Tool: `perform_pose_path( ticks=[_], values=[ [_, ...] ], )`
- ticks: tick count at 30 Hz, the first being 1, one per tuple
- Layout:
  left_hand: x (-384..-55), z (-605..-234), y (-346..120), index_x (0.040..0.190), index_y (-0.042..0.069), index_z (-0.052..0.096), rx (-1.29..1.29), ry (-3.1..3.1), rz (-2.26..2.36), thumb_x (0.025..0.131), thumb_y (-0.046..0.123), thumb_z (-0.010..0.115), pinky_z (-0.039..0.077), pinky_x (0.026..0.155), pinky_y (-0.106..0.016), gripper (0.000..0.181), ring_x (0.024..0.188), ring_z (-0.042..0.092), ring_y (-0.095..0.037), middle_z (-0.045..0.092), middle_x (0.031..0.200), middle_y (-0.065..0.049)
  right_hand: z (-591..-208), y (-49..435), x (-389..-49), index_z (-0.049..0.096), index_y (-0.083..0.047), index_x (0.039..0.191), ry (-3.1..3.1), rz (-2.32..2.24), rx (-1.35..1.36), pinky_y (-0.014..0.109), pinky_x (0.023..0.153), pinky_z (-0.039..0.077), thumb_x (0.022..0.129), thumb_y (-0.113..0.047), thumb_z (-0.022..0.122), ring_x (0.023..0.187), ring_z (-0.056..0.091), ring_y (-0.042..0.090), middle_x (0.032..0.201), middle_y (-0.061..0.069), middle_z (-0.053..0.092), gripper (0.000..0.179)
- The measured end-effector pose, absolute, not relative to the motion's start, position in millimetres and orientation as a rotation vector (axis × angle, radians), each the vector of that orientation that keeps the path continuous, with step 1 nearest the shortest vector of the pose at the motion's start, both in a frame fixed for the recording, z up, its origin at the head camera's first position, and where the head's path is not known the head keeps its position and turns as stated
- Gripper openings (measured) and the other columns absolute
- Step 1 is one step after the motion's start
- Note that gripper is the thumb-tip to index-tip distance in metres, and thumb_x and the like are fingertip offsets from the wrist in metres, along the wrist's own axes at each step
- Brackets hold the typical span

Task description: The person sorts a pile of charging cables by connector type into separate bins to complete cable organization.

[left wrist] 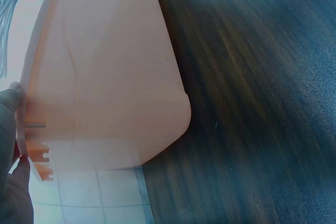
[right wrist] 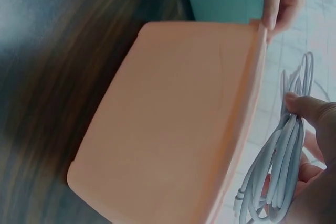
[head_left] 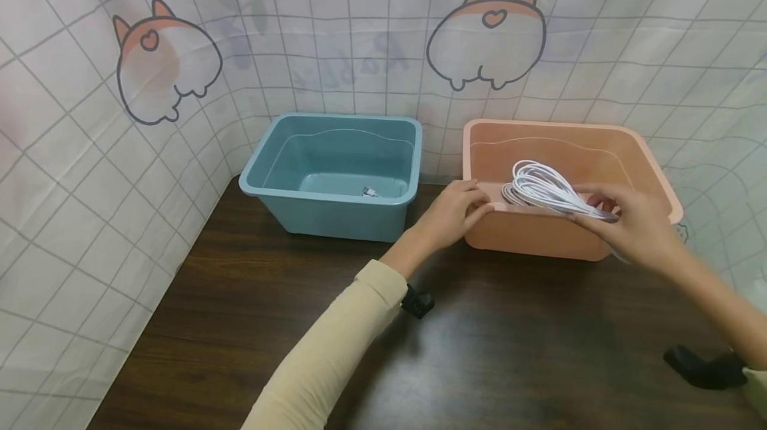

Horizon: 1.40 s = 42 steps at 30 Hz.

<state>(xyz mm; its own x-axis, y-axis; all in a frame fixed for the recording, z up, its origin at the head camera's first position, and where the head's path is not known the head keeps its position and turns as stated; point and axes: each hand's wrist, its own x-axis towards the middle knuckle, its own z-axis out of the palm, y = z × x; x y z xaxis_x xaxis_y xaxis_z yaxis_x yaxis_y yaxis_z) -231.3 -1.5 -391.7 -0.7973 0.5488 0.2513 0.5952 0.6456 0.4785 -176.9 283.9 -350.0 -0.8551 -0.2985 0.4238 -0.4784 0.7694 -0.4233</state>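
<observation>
A coiled white cable (head_left: pixel 545 187) is pinched between the thumb and fingers of my right hand (head_left: pixel 638 220), above the front rim of the peach bin (head_left: pixel 533 235). In the right wrist view the cable's loops (right wrist: pixel 281 161) hang together in a bundle beside the bin's rim. My left hand (head_left: pixel 452 210) grips the peach bin's front left corner, its thumb and fingers on the rim. The left wrist view shows that hand (left wrist: pixel 13 150) at the bin's edge. More white loops seem to lie in the bin behind the held bundle, but I cannot tell whether they are separate.
Left of the peach bin stands a blue bin (head_left: pixel 329 217) with a small white and metal connector (head_left: pixel 369 192) inside. Both stand at the back of a dark wooden table (head_left: pixel 479 350). A white grid-patterned cloth (head_left: pixel 359 37) hangs behind and at the sides.
</observation>
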Motion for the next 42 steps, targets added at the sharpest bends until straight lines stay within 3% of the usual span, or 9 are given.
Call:
perform_pose_path(
  ticks=[18,21,26,29,34,38,42],
  values=[
    [-231.7,-392.1,-1.6,0.121,0.006,0.077,-0.982,-2.752,-0.859,0.108,0.024,0.064,0.04,0.122,-0.032,0.025,0.144,0.053,-0.027,0.071,0.133,-0.01,-333.7,291.5,-212.0,0.071,0.009,0.123,-2.723,0.759,0.552,0.015,0.062,0.038,0.091,-0.004,0.082,0.078,0.045,-0.007,0.099,0.022,0.071,0.036],
    [-231.7,-391.5,-2.0,0.121,0.006,0.076,-0.987,-2.749,-0.868,0.108,0.023,0.064,0.04,0.122,-0.033,0.025,0.144,0.053,-0.028,0.071,0.132,-0.01,-331.7,292.7,-218.9,0.071,0.009,0.122,-2.731,0.744,0.537,0.015,0.062,0.038,0.091,-0.004,0.082,0.079,0.051,0.001,0.099,0.024,0.072,0.036],
    [-231.8,-391.8,-1.5,0.121,0.006,0.077,-0.985,-2.751,-0.861,0.108,0.023,0.064,0.039,0.122,-0.032,0.025,0.144,0.053,-0.027,0.072,0.131,-0.009,-328.7,293.4,-231.2,0.07,0.01,0.125,-2.756,0.746,0.488,0.017,0.062,0.038,0.092,-0.006,0.082,0.084,0.058,0.028,0.104,0.03,0.072,0.039],
    [-232.0,-392.2,-1.5,0.12,0.006,0.077,-0.986,-2.747,-0.847,0.108,0.023,0.064,0.039,0.123,-0.032,0.025,0.144,0.053,-0.027,0.072,0.131,-0.009,-326.7,293.3,-238.5,0.069,0.01,0.126,-2.775,0.741,0.461,0.02,0.061,0.038,0.093,-0.01,0.081,0.086,0.057,0.033,0.105,0.031,0.071,0.04],
    [-231.7,-392.2,-1.9,0.12,0.005,0.077,-0.99,-2.742,-0.854,0.108,0.023,0.064,0.039,0.123,-0.033,0.025,0.143,0.053,-0.028,0.072,0.13,-0.01,-323.6,294.8,-249.8,0.07,0.01,0.124,-2.773,0.726,0.459,0.02,0.063,0.037,0.093,-0.012,0.081,0.084,0.057,0.027,0.106,0.032,0.071,0.039],
    [-231.5,-392.7,-2.1,0.119,0.004,0.077,-1.001,-2.727,-0.862,0.108,0.022,0.064,0.039,0.123,-0.034,0.024,0.143,0.054,-0.029,0.072,0.129,-0.011,-322.2,297.6,-257.0,0.071,0.009,0.122,-2.778,0.721,0.459,0.021,0.061,0.037,0.093,-0.014,0.081,0.079,0.052,0.007,0.108,0.03,0.071,0.038],
    [-231.5,-392.8,-2.1,0.119,0.004,0.077,-1.004,-2.721,-0.859,0.108,0.022,0.064,0.039,0.123,-0.033,0.025,0.144,0.053,-0.029,0.073,0.128,-0.011,-321.5,299.1,-261.9,0.068,0.01,0.125,-2.818,0.716,0.415,0.022,0.061,0.038,0.096,-0.017,0.078,0.084,0.059,0.023,0.111,0.033,0.069,0.041]
  ],
)
